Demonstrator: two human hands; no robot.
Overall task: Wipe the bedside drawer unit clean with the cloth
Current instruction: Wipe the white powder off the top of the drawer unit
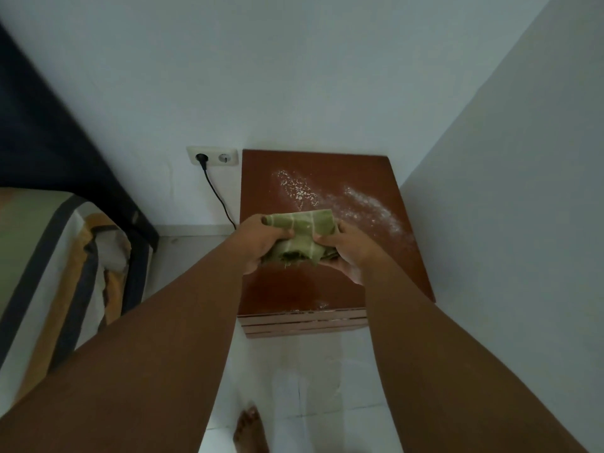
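Cloth (299,235) bunched btwn both hands

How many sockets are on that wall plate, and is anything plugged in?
2 on the wall plate: the left socket holds a black plug, and the right socket is free. Other plates may be hidden.

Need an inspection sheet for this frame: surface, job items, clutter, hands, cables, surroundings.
Surface: drawer unit top is brown and glossy, with white powder streaked across its far half.
Job items: green cloth bunched up, held above the top, not yet on the powder.
Clutter: nothing seen on the top besides the powder.
Hands: left hand and right hand both grip the cloth.
Cables: black cable plugged into the wall socket, running down beside the unit.
Surroundings: bed at left, white walls, tiled floor, bare foot.
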